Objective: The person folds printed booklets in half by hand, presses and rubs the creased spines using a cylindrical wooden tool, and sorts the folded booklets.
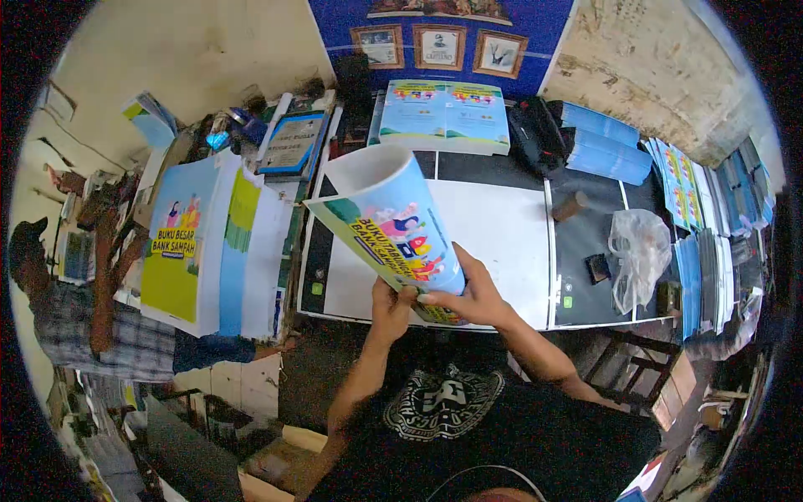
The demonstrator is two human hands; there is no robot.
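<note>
A printed cover sheet [393,230], blue and green with cartoon figures and the words "BUKU TABUNGAN", curves into a loose roll above the near edge of the table. Whether it is one sheet or several cannot be made out. My left hand [391,309] pinches its lower left edge, thumb on the printed face. From the right, my right hand [473,294] grips the lower part, its thumb lying across the front. Under the roll lies a white board [493,234] on the black table top [585,289].
Stacks of printed covers [443,117] stand at the back. Blue booklets [604,142] and a clear plastic bag [640,255] lie to the right, near a small dark block [597,268]. Large "BUKU BESAR" stacks [180,247] stand left, beside another person's plaid shirt [109,330].
</note>
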